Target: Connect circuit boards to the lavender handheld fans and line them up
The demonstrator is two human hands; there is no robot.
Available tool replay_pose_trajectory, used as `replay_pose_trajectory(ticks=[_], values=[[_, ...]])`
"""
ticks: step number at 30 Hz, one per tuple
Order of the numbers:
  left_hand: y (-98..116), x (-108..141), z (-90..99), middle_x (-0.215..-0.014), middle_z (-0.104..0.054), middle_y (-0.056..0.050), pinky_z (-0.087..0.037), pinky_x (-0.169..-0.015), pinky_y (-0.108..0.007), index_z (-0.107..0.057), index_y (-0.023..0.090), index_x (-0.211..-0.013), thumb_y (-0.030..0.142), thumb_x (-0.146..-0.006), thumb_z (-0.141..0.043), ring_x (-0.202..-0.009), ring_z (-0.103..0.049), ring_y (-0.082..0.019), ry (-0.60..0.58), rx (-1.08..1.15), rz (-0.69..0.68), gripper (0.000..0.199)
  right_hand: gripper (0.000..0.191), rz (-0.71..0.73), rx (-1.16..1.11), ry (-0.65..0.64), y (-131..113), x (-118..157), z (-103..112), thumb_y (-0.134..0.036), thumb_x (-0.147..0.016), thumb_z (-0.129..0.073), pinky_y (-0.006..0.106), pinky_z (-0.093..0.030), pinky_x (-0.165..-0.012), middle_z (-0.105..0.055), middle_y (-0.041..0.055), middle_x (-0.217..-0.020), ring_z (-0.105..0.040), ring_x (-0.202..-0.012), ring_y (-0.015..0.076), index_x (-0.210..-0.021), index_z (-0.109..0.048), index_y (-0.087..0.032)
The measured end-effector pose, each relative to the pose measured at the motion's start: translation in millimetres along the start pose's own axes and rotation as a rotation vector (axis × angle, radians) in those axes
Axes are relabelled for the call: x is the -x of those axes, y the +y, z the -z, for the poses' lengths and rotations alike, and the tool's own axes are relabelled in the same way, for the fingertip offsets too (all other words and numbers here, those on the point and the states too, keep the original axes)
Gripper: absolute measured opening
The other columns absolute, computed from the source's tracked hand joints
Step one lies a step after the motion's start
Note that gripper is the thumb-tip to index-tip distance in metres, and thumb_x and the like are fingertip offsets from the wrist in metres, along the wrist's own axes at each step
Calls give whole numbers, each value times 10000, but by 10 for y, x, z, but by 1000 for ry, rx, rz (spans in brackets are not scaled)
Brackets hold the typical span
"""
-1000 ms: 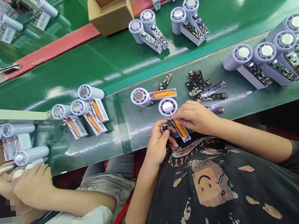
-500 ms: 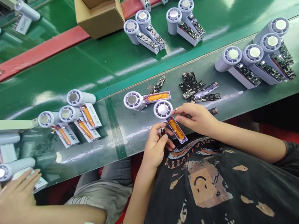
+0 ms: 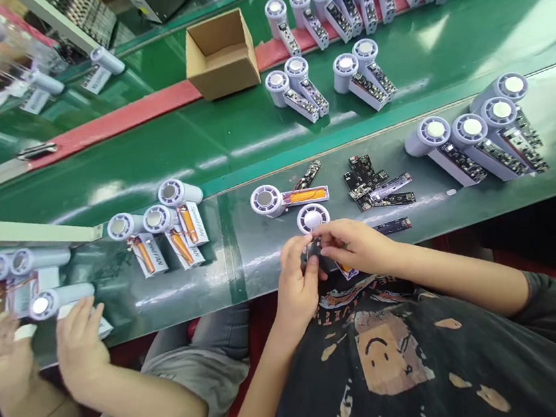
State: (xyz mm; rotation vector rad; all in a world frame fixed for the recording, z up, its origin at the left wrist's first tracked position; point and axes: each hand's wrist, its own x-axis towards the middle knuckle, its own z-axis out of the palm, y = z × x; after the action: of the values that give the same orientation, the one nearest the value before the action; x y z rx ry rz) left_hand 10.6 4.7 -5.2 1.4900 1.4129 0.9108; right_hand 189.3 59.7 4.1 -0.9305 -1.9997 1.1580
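Observation:
My left hand (image 3: pixel 299 269) is closed on a small black circuit board (image 3: pixel 314 248), held upright between thumb and fingers. The fingers of my right hand (image 3: pixel 355 245) are pinched together at the top end of that board; whatever they grip is hidden. Just beyond and under both hands lies a lilac handheld fan (image 3: pixel 312 218) with a round white centre. Its handle is mostly covered, with a bit of orange battery showing below my right hand. Behind it lies another handheld fan (image 3: pixel 266 200), its open handle showing an orange battery, with a loose board (image 3: pixel 310 174) beside it.
A pile of circuit boards (image 3: pixel 365 182) lies to the right, near a row of fans (image 3: pixel 435 134) with boards fitted. More fans (image 3: pixel 159 219) stand at left, beside a co-worker's hands (image 3: pixel 80 345). A cardboard box (image 3: pixel 222 67) sits across the green belt (image 3: pixel 164 141).
My right hand has moved from beside the fan's handle to the board in my left hand. My hands now cover most of the handle. The camera view has shifted, showing more of the far side.

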Motion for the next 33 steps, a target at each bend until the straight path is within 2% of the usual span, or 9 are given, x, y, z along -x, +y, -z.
replay_pose_trajectory(ticks=[2,4,6,11,13,18,26,30,33], values=[[7,-10,4,-1465,-413,-120,-584,-773,-347,-558,285,-1213,250,-974,-470,-908,-678,-153,47,-170,-174,257,379,-99,-64,-10,-6,8,-17,-104,-854,-569,254,-460,-652,-637,-32,-761,-550,-639,109,-1212,-463,-172],[27,-34,1,-1544,-313,-117,-542,-921,-425,-608,261,-1132,200,-969,-464,-1190,-588,-235,67,-317,-280,226,366,-118,-111,-21,-9,7,-25,-99,-834,-580,231,-442,-630,-616,-49,-757,-524,-620,92,-1162,-442,-187],[49,-63,-5,-1532,-328,-119,-504,-984,-457,-633,229,-1038,186,-964,-472,-1298,-506,-267,79,-393,-324,182,294,-96,-120,-32,-9,2,-20,-112,-824,-593,223,-437,-624,-597,-53,-744,-513,-621,87,-1078,-468,-192],[64,-101,-15,-1345,-520,-104,-505,-983,-437,-627,216,-956,206,-955,-511,-1257,-532,-250,121,-447,-343,117,138,-56,8,25,-13,-5,7,-123,-804,-603,239,-453,-657,-626,-22,-740,-543,-664,108,-921,-574,-191],[57,-101,-18,-1309,-542,-103,-522,-953,-412,-631,211,-940,207,-948,-526,-1217,-557,-241,141,-455,-329,106,93,14,135,64,-12,0,4,-121,-801,-602,273,-466,-711,-657,7,-755,-573,-723,139,-867,-612,-186],[52,-103,-31,-1308,-530,-110,-540,-901,-378,-643,202,-923,220,-935,-558,-1184,-572,-237,186,-453,-307,88,107,141,333,108,15,25,-14,-148,-867,-566,337,-491,-773,-715,74,-861,-616,-806,188,-901,-666,-167],[60,-126,-63,-1318,-516,-109,-559,-822,-350,-634,213,-1013,257,-945,-550,-1074,-612,-206,199,-474,-331,117,130,186,193,74,58,18,56,-141,-918,-545,350,-514,-826,-725,68,-908,-644,-879,178,-942,-667,-179],[45,-134,-35,-1326,-510,-110,-555,-768,-318,-624,218,-1031,245,-935,-570,-1105,-594,-209,176,-437,-357,113,166,272,134,2,84,4,121,-103,-914,-528,342,-508,-851,-723,52,-896,-640,-894,165,-914,-670,-189],[41,-133,-11,-1304,-517,-101,-543,-796,-323,-626,208,-953,224,-932,-568,-1150,-568,-219,133,-415,-397,63,154,283,147,-41,89,7,136,-114,-913,-536,326,-491,-842,-721,41,-887,-634,-883,161,-911,-667,-196]])
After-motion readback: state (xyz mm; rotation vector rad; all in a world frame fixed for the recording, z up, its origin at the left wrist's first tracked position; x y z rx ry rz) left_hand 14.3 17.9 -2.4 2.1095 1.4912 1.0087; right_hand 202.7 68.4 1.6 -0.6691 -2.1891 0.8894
